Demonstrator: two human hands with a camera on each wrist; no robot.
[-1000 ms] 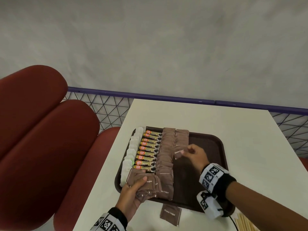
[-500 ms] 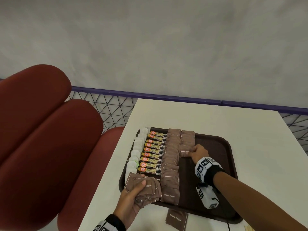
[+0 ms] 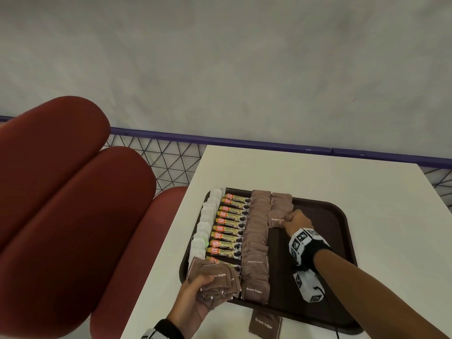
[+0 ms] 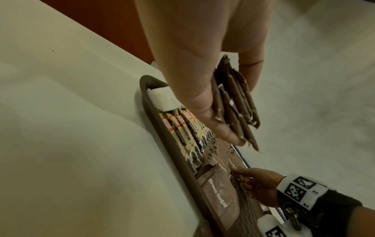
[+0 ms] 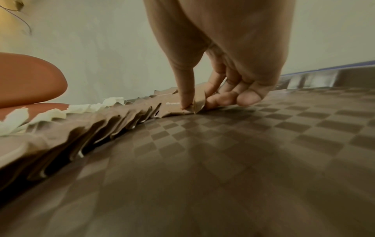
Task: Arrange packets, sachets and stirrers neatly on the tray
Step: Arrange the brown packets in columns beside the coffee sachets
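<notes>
Down on the brown tray (image 3: 340,231), the right hand (image 3: 294,222) pinches one brown sugar sachet (image 3: 276,220) between thumb and fingers, its near edge touching the tray floor at the near end of a short second column of brown sugar sachets (image 3: 281,203). From the right wrist view, the thumb (image 5: 185,96) presses on the sachet's top face while the other fingers curl behind it. The left hand (image 3: 195,299) grips a fanned bundle of brown sugar sachets (image 3: 215,280) over the tray's near left corner; the left wrist view shows the bundle (image 4: 235,104) squeezed between thumb and fingers.

Left of the short column runs a long column of overlapping brown sugar sachets (image 3: 256,245), reaching from the far rim to the near rim. Further left lies a column of coffee granules sticks (image 3: 230,228), then a column of white tea bags (image 3: 206,223) along the left rim. One loose brown sugar sachet (image 3: 264,324) lies on the white table (image 3: 305,172), just beside the tray's near rim. Red seat cushions (image 3: 61,204) stand left of the table.
</notes>
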